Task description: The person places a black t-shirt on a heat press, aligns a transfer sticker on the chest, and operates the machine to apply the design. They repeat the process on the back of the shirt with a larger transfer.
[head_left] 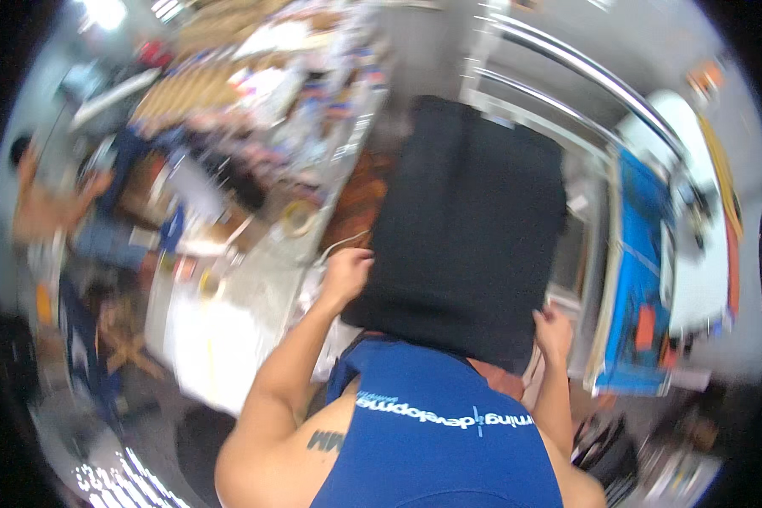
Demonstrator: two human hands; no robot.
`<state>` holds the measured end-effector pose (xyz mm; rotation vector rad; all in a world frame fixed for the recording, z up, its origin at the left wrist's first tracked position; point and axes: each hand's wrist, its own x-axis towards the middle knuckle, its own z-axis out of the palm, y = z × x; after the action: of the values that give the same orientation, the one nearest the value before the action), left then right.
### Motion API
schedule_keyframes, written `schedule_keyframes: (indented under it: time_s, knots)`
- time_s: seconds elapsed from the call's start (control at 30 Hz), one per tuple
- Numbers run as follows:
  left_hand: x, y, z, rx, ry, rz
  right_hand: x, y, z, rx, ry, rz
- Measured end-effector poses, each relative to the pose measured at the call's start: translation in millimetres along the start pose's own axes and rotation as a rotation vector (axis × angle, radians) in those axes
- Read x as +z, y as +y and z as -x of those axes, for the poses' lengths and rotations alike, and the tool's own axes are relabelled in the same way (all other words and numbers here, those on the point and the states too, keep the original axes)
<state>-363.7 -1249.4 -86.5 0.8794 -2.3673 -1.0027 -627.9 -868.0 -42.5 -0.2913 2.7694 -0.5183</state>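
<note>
A large black rectangular piece (474, 220), with a cloth-like surface, spreads out in front of my body. My left hand (349, 275) is closed at its left edge, thumb and fingers pinched together. At the lower right edge, my right hand (554, 332) also grips the black piece with curled fingers. Its near edge reaches my blue shirt (432, 432). Blur hides whether it is one layer or several.
To the left stands a long table (267, 254) heaped with blurred goods, with a roll of tape (298, 218) on it. Another person (51, 203) is at the far left. Metal rails (567, 59) rise at the upper right, beside a blue panel (639, 254) and a white tabletop (694, 229).
</note>
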Motion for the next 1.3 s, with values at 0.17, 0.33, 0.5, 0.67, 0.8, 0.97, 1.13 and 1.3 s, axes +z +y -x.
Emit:
schedule_keyframes:
  time_s: [0.17,0.33,0.5,0.67,0.8,0.97,1.13,1.3]
  knots:
    - [23.2,12.1,12.3,-0.194,0.006,-0.138,4.4,8.6,-26.0,0.026,-0.122,-0.237]
    - [31.9,25.7,16.6,-0.284,0.146,-0.092,-13.5,5.7,-63.3,0.1,-0.257,-0.123]
    - [7.2,-39.2,62.1,-0.466,0.464,0.311,-17.9,-54.2,-93.6,-0.506,0.269,0.225]
    - [-50.8,-157.1,181.9,-0.836,0.758,-0.146,41.5,-152.3,-63.2,-0.97,0.165,0.075]
    - [-114.1,-227.6,270.3,-1.215,0.807,-0.395,86.8,-194.1,-21.2,-1.081,0.001,0.064]
    - [-177.5,-270.4,332.8,-1.308,0.777,-0.49,118.3,-199.3,5.2,-1.084,0.032,0.36]
    - [-206.4,-273.0,335.9,-1.311,0.483,-0.547,122.2,-197.2,3.2,-1.102,0.028,0.23]
    - [-229.9,-263.2,317.9,-1.473,0.312,-0.387,126.0,-198.0,3.5,-1.085,0.089,0.227]
